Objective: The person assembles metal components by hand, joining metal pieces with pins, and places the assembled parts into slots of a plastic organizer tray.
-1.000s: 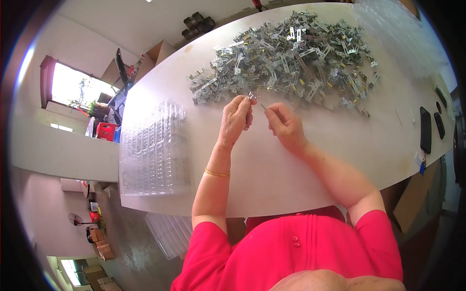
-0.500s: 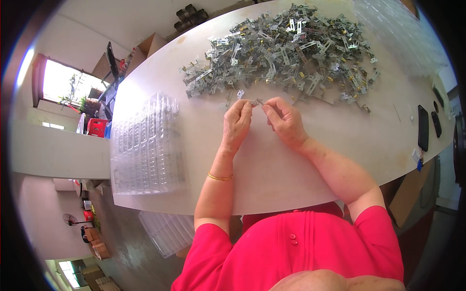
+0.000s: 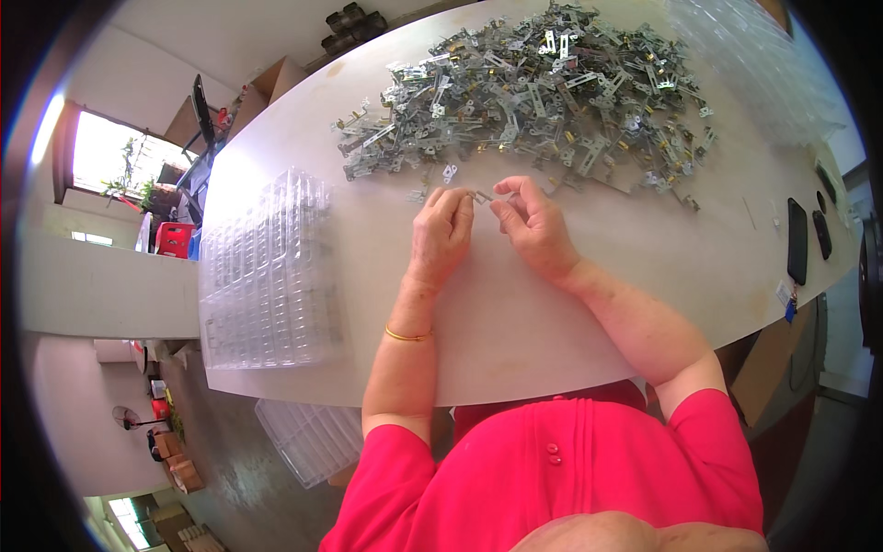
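My left hand (image 3: 441,232) is closed, its thumb and forefinger pinching a small metal bracket (image 3: 482,196). The bracket pokes out toward my right hand (image 3: 538,228), whose thumb and forefinger are spread, with a gap between them and the part. Just past my fingers lies a large heap of small silver metal brackets (image 3: 515,101), some with brass-coloured bits. One loose bracket (image 3: 450,173) sits on the table apart from the heap, close to my left fingertips. Finer detail of the held piece is too small to make out.
On the white table (image 3: 515,340), a stack of clear plastic trays (image 3: 271,276) stands at left. More clear trays (image 3: 754,64) lie at far right. A black phone (image 3: 796,241) and dark small items rest near the right edge. Another tray (image 3: 308,440) is below the table edge.
My right thumb and forefinger have opened and come off the bracket, which stays in my left fingers. The whole view has shifted slightly.
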The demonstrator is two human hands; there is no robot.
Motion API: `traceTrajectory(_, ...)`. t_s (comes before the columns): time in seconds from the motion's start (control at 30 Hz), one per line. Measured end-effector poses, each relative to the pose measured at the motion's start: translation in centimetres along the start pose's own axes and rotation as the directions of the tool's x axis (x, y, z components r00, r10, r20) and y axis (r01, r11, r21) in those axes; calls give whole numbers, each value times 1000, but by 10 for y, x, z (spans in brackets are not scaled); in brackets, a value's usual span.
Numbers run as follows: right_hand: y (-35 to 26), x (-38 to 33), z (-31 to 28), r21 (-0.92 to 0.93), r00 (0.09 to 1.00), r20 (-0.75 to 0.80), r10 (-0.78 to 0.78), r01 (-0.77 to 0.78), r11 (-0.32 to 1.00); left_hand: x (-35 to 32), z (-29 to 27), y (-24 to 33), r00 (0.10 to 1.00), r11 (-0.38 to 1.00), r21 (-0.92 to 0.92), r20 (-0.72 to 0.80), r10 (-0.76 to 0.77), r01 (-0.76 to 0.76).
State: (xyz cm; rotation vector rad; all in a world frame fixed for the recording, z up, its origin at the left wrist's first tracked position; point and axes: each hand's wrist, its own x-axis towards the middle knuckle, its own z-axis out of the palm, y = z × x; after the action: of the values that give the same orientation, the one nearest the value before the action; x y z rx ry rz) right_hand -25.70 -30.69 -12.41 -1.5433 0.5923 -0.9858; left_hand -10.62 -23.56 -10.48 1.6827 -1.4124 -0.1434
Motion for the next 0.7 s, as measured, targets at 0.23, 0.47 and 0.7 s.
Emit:
traceTrajectory(0.23,1,-1,1,4,999,43,29,-29,1000,-4,5,-2,972,970,68,37,233,-235)
traceTrajectory(0.47,-6,-2,0,-294,979,-28,-200,183,938,-6,5,-2,964,961,87,49,260,-263)
traceTrajectory(0.7,-11,0,0,-222,933,-142,-332,297,929,-8,10,-3,988,981,-141,63,141,-131)
